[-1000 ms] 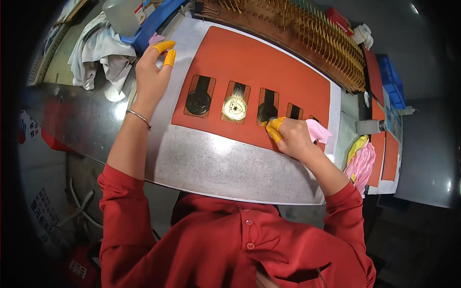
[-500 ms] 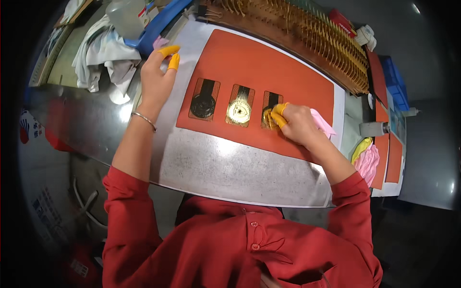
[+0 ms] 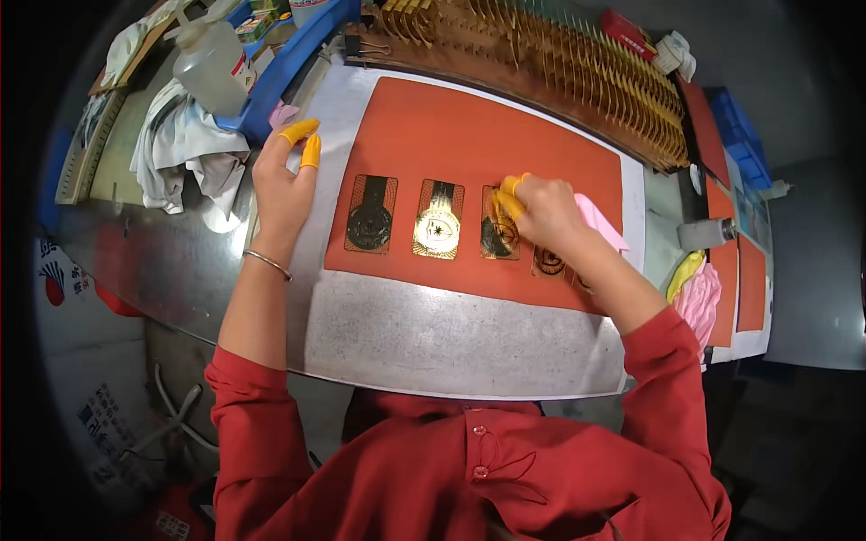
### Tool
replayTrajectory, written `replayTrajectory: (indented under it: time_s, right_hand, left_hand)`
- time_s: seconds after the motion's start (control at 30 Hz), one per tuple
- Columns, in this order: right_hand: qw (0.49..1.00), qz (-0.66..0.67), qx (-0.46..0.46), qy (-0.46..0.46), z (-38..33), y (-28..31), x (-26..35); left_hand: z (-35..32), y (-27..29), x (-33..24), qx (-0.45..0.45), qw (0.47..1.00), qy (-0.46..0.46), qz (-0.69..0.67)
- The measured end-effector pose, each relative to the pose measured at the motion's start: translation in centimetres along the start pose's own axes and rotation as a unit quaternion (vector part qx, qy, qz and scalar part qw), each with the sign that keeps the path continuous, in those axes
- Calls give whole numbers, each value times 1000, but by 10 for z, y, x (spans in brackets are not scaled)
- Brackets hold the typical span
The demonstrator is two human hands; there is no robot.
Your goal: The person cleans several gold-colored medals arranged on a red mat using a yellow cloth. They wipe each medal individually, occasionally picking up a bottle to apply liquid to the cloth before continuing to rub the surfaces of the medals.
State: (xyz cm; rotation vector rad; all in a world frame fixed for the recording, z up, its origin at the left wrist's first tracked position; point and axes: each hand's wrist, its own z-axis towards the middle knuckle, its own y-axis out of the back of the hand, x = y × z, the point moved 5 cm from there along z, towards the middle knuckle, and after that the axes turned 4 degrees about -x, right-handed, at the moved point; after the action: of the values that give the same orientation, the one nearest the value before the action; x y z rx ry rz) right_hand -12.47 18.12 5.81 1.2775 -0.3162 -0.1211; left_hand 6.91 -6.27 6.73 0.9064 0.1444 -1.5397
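The right hand (image 3: 546, 209), with yellow rubber finger cots (image 3: 509, 206), is bent over the third thin rectangular black-and-gold metal plate (image 3: 499, 242) from the left, fingertips apparently on its upper part. Its fingers are curled, but I cannot tell whether they grip anything; a pink cloth (image 3: 597, 221) shows behind them. The plate lies flat on a reddish-orange rectangular mat (image 3: 487, 126) upon the grey metal surface (image 3: 451, 343), between a brighter gold plate (image 3: 437, 225) and a partly covered dark plate (image 3: 548, 261).

The left hand (image 3: 284, 185) hangs near the mat's left edge, thumb and forefinger parted, holding nothing visible. The step in hand looks like rubbing or working over that third plate. The next move likely calls for light, even finger pressure that keeps the plate from sliding.
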Motion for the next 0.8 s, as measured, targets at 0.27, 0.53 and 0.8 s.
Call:
replayTrajectory:
  time_s: [0.27, 0.53, 0.8]
  right_hand:
    - [997, 37, 26, -55, 0, -5, 5]
    - [998, 20, -51, -43, -20, 2, 22]
    - [993, 10, -72, -92, 9, 1, 5]
  left_hand:
    - [-2, 2, 11, 10, 999, 41, -11]
    - [2, 4, 11, -9, 999, 33, -22]
    - [0, 6, 8, -11, 999, 28, -27]
